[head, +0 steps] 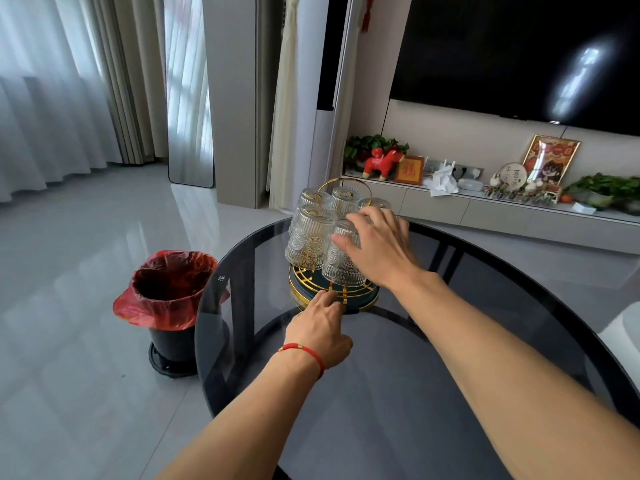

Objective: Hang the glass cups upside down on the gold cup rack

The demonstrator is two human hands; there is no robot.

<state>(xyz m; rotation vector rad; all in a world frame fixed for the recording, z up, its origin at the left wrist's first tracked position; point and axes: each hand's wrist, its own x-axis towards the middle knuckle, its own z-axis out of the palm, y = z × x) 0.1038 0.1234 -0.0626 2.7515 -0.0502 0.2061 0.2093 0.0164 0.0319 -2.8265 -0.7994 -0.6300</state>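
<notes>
Dark round glass table in a living room, grey tile floor, black TV on the far wall. Gold rack stands on the table's far side, round dark base with gold wire, ring handle at top. Glass cups hang on it upside down, mouths down, bases up, long axes near vertical and leaning slightly outward at the bottom. I can count about five; those at the back are partly hidden.

My right hand is wrapped around the near-right cup, fingers spread over its top and side, thumb on the near face, clamped on it. That cup is mouth down just above the base. My left hand is lower and nearer, fingertips touching the near edge of the rack base, fingers loosely apart, holding nothing. Red string bracelet on the left wrist. Hands are apart, right one above and farther than the left.

Black bin with red liner sits on the floor left of the table.
</notes>
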